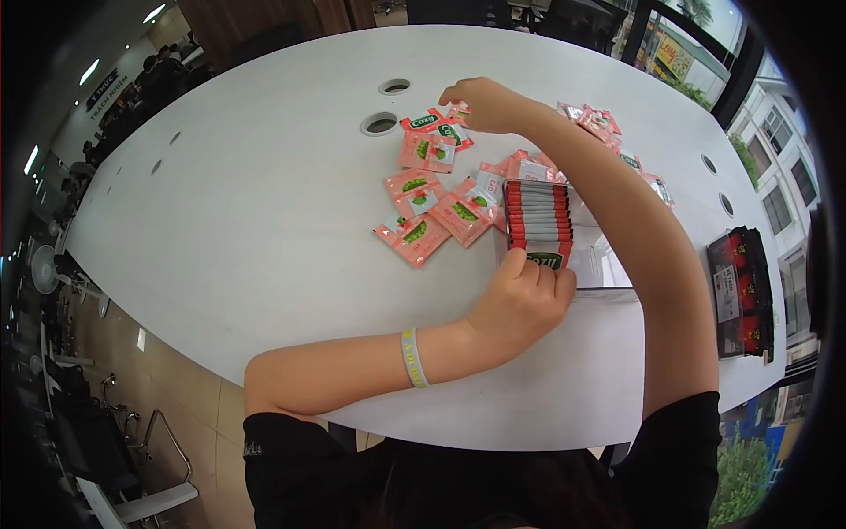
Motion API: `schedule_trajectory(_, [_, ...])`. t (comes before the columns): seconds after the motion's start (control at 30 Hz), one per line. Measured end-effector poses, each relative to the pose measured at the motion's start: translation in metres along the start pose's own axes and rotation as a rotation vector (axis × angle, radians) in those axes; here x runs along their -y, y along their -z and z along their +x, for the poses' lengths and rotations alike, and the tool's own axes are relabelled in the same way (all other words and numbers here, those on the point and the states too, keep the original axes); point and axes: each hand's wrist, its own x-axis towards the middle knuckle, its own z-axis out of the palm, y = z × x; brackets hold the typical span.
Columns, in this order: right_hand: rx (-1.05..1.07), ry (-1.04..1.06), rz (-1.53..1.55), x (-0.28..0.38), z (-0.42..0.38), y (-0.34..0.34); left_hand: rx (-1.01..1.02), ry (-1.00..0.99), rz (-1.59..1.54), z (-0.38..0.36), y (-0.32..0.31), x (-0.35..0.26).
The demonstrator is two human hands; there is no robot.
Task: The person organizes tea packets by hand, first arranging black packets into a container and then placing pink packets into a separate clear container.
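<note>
My left hand (524, 304) is closed at the near end of an upright row of red and white sachets (539, 212), its fingers gripping the front sachet (548, 257) marked "Cozy". This row stands in the left part of a clear-looking box (604, 294). Farther off, my right hand (489, 106) bends down over the far end of the loose pile, fingers curled onto a small pink sachet (459, 111); its thumb is mostly hidden. Loose pink sachets (414, 238) with green labels lie scattered left of the box, and several more (529, 167) lie behind it.
More pink sachets (595, 122) lie beyond my right forearm. A dark package with red pictures (740, 295) rests at the table's right edge. Round cable holes (380, 124) pierce the white table (264, 220). Chairs stand behind the far edge.
</note>
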Motion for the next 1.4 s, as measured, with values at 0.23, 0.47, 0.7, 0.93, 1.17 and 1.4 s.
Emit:
schedule_trajectory(0.23, [0.496,-0.207,-0.07,0.033,0.016,-0.002,-0.08,-0.001,0.024,0.002,-0.001,0.003])
schedule_trajectory(0.47, [0.385,-0.147,-0.093,0.016,-0.003,0.002,-0.132,-0.003,0.035,0.0,-0.005,0.0])
schedule_trajectory(0.7, [-0.055,-0.02,0.033,0.013,-0.045,0.019,-0.127,0.001,0.011,-0.001,-0.01,-0.003])
schedule_trajectory(0.93, [-0.501,0.021,0.21,0.037,-0.15,0.066,-0.078,0.01,0.031,-0.005,-0.008,-0.004])
schedule_trajectory(1.17, [-0.657,-0.103,0.704,0.073,-0.246,0.057,-0.045,-0.006,-0.001,-0.001,-0.002,-0.003])
schedule_trajectory(1.4, [-0.44,-0.147,1.03,0.083,-0.252,0.065,0.003,0.0,-0.008,0.008,0.01,-0.001])
